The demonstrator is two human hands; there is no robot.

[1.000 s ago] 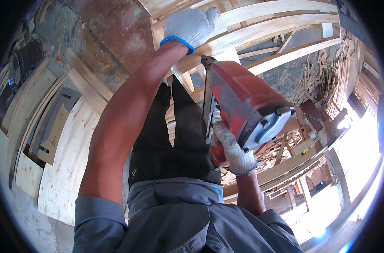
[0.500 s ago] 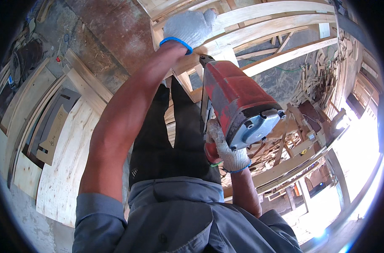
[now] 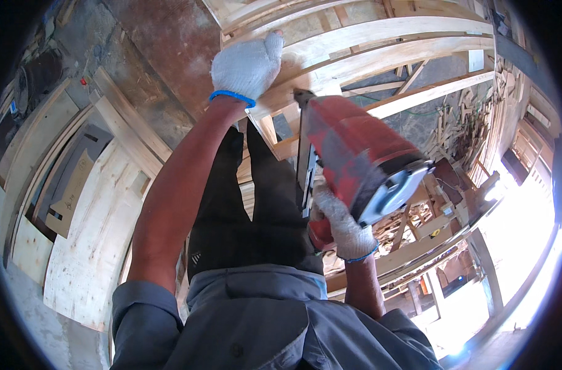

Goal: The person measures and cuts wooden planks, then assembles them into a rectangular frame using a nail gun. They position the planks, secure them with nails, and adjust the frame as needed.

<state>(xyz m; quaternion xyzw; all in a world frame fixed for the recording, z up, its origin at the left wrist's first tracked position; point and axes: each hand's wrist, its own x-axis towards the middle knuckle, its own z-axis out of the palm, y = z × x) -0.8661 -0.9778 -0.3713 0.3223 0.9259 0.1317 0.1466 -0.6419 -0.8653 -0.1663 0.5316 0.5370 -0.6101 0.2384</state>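
Observation:
My right hand [image 3: 344, 229], in a white knit glove, is closed round the handle of a worn red nail gun [image 3: 361, 145]. The tool's dark nose points away from me, at or just above a rail of the pale wooden frame [image 3: 380, 57]; whether it touches, I cannot tell. A straight magazine runs back from the nose toward my legs. My left hand [image 3: 247, 68], gloved with a blue cuff, is closed over the left end of that frame, thumb stretched out along the wood. Its other fingers are mostly hidden.
Plywood sheets [image 3: 90, 240] and loose boards [image 3: 130, 132] lie on my left. Wood offcuts [image 3: 463, 129] pile up beyond the frame on the right. A timber structure [image 3: 410, 256] stands at the near right, beside bright daylight. My legs are right at the frame.
My left hand has moved left and slightly nearer along the frame's end. The nail gun has shifted a little right and toward me, tilting slightly, still in my right hand.

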